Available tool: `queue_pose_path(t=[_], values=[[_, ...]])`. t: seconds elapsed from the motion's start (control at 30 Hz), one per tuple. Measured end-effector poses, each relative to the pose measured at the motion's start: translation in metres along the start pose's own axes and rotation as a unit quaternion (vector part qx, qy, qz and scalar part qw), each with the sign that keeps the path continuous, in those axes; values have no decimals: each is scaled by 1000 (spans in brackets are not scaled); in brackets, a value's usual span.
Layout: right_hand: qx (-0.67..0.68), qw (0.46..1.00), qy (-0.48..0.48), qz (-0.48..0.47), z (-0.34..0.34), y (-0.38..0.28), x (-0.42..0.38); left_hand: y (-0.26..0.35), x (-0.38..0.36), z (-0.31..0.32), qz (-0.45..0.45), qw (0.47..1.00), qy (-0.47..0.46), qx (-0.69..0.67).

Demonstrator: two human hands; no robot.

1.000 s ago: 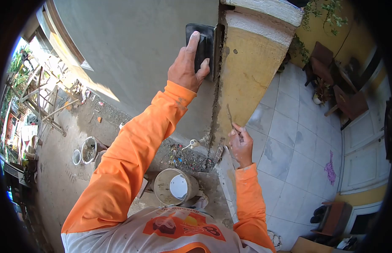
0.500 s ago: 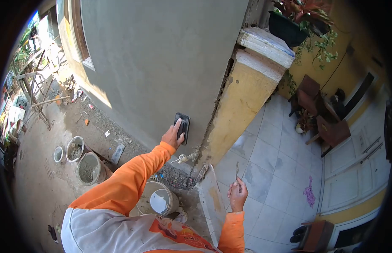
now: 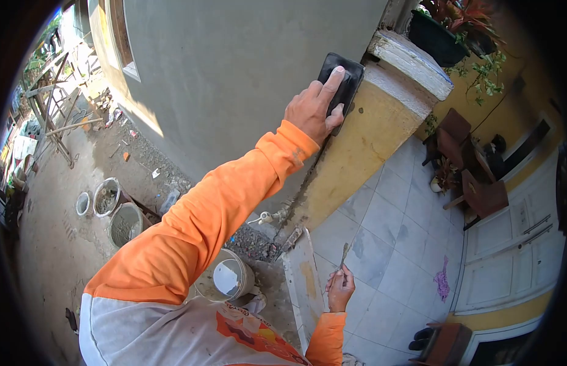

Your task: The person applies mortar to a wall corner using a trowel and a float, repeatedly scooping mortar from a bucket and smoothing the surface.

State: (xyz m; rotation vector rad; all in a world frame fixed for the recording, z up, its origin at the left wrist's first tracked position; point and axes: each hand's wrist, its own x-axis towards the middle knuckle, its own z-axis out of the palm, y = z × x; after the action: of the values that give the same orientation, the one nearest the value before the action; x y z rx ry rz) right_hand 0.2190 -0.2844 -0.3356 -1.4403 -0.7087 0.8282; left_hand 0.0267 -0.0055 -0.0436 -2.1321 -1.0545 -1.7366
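A grey rendered wall meets a yellow pillar above a tiled floor. The left hand presses a black float flat at the top of the joint, long axis running up the wall. The broad face looks smooth (the seam below still seems rough). The right hand grips a small trowel, blade up.
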Motion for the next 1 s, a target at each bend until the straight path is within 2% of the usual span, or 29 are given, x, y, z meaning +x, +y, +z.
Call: queue_pose_path(t=[0.07,0.13,0.2,0.27,0.33,0.37,0.43,0.5,0.57,0.67,0.77,0.87,0.93,1.0], values=[[-15,1000,1,6,-9,-1,-6,-22,-28,3,14,1000,-9,-17],[2,1000,22,18,-14,-6,-9,-43,-63,10,-13,1000,-14,-24],[1,1000,23,5,-19,-9,-10,-78,-122,15,-49,997,-57,-2],[-4,1000,24,-10,-29,-13,-19,-121,-199,13,-100,983,-144,47],[-10,999,37,-10,-35,-17,-18,-110,-214,-9,-119,981,-147,47],[-10,999,34,-21,-34,-18,-11,-110,-209,-14,-130,977,-164,50],[-12,999,51,14,-38,-14,-17,-68,-134,-20,-10,1000,-20,12],[-23,999,42,8,-32,-17,-16,-26,-54,-29,32,999,26,-9],[-34,999,32,1,-22,-23,-11,-1,3,-30,62,997,39,-3],[-19,1000,15,-10,-9,-25,-7,5,29,-9,48,996,54,47],[-32,999,10,-4,-12,-24,-10,-25,-20,7,33,999,39,-14],[-48,998,28,-1,-24,-32,-18,-70,-111,22,-18,1000,-11,2],[-44,998,41,-2,-34,-40,-24,-106,-191,29,-68,990,-115,42],[-28,998,58,-5,-45,-42,-29,-92,-192,17,-70,992,-102,29]])
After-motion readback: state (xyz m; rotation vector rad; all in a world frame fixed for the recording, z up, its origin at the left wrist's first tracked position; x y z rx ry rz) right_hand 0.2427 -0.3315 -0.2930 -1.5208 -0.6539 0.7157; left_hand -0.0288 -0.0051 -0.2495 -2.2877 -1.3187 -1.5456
